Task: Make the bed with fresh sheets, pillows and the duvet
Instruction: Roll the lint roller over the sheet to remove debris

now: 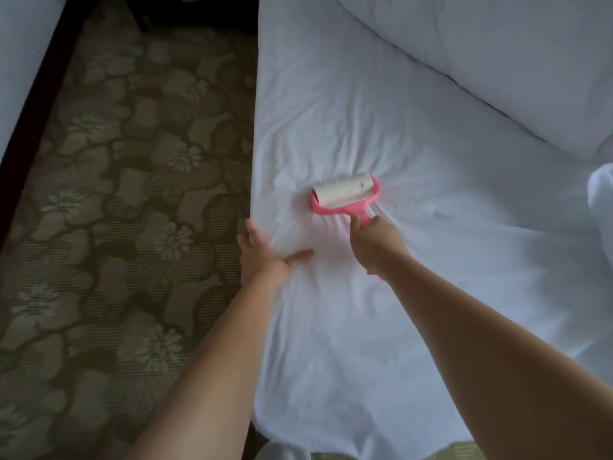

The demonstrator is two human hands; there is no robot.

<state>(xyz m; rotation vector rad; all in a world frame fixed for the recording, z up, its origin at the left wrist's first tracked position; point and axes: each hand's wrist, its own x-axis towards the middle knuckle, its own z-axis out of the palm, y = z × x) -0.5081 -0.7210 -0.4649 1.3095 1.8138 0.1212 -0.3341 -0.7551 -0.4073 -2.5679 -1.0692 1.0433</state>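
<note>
Two bare forearms reach out from the bottom of the head view, over the near edge of a bed covered by a white sheet [414, 327]. On the person's left, the left hand [265, 254] lies flat on the sheet right at the mattress edge, fingers straight and spread, thumb pointing toward the other hand, pressing the cloth, which puckers into small folds around it. Just beside it, the right hand [378, 244] is curled round the handle of a pink lint roller [345, 195]; the white roll sits against the sheet beyond the knuckles, and creases fan out from it. The pink end of the handle pokes out under the wrist. Farther up the bed, toward the upper right, a plump white duvet [497, 54] lies bunched, its folded edge running diagonally across the sheet. More white fabric shows at the right border, too cropped to tell what it is. Left of the bed stretches a dark carpet [126, 200] with pale flower patterns, and another white-covered bed [23, 44] with a dark frame fills the top left corner.
</note>
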